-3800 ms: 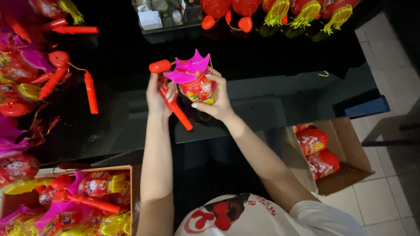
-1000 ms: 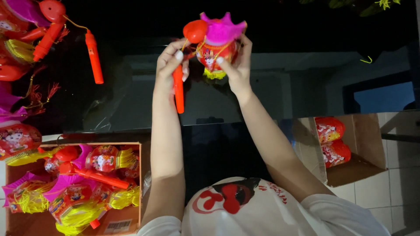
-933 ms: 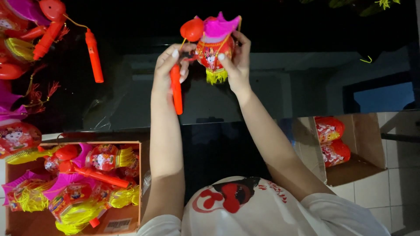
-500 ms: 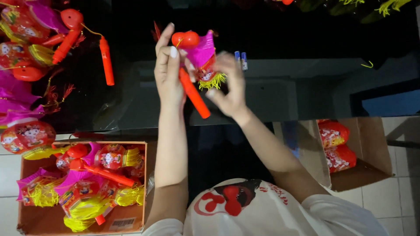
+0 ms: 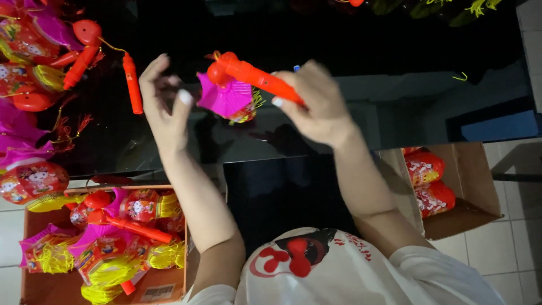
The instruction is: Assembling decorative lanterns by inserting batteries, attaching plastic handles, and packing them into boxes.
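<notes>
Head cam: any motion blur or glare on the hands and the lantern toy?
Head view: right hand is smeared by motion blur, fingers soft; left hand is a little sharper. The orange handle and pink lantern toy show mild blur. The glossy black table mirrors pale shapes and is otherwise dark. The lanterns in the left cardboard box are brightly lit.

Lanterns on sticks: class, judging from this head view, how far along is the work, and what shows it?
Done: finished lanterns lie on the dark table at the left. In hand: the right hand grips an orange stick with a pink lantern; the left hand is open beside it. Left: a full box and another box with more.
</notes>
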